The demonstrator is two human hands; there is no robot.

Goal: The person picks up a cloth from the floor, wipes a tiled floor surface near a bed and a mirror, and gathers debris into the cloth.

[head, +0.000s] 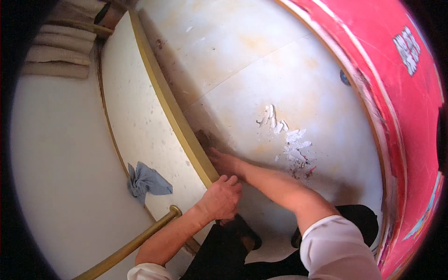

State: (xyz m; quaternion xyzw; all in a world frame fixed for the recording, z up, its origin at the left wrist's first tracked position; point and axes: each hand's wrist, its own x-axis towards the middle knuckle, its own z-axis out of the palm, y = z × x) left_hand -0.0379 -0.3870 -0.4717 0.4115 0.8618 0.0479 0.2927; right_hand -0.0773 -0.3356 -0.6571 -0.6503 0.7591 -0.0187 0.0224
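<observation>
A long pale ledge with a gold-coloured edge trim runs from the upper left down to my hands. My left hand lies against the near end of this trim, its fingers curled; whether they grip the edge is hidden. Beyond it my right hand reaches low beside the trim's floor side, close to a dark patch of dirt. Its fingers are partly in shadow, and I cannot see anything held in it. A crumpled blue-grey cloth lies on the ledge to the left.
A brass-coloured rail slants along the lower left. White broken flakes and crumbs lie on the marbled floor. A curved red panel bounds the right side. Folded beige fabric is at upper left.
</observation>
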